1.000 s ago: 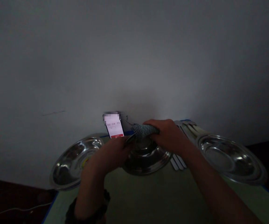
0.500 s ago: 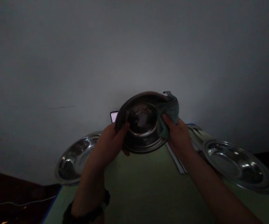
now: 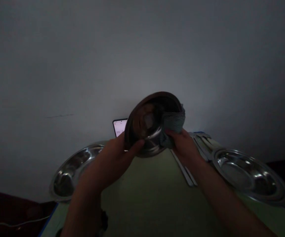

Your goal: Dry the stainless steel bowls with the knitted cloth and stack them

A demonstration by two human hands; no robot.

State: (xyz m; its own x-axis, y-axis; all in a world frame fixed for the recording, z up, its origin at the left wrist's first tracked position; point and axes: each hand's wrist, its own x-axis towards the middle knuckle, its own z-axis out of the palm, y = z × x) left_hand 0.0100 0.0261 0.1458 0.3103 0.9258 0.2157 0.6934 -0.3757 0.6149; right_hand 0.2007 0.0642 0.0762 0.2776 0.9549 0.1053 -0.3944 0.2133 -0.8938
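Above the green tabletop (image 3: 152, 200), a stainless-steel bowl (image 3: 156, 131) is hanging tilted between two bare hands, its round face turning toward the wearer. At the bowl's left edge, the left hand (image 3: 117, 154) is gripping the rim narrowly, its thumb lying on the near face. At the bowl's right edge, the right hand (image 3: 182, 141) is pinching a bunched grey-green cloth (image 3: 173, 123) against the metal. How hard either is squeezing, I cannot tell.

Judging by the cloth covering the bowl's right side, wiping is looking like the step in hand. The next stroke is calling, I would say, for the left hand keeping the rim steady while the right is pressing the cloth across metal it is leaving bare; smooth steel could be slipping under a loose hold.

Behind the bowl, toward its left, a smartphone (image 3: 119, 126) is standing near the wall (image 3: 142, 49); its lit screen is showing "00", the remaining digits being hidden. At the bowl's centre a pale patch (image 3: 148, 120) is showing, perhaps a label or a reflection. No brand is reading clearly. Left of the bowl a wide-rimmed steel dish (image 3: 67, 182) is sitting; on its right, past flat utensils (image 3: 182, 169), a matching dish (image 3: 238, 176).
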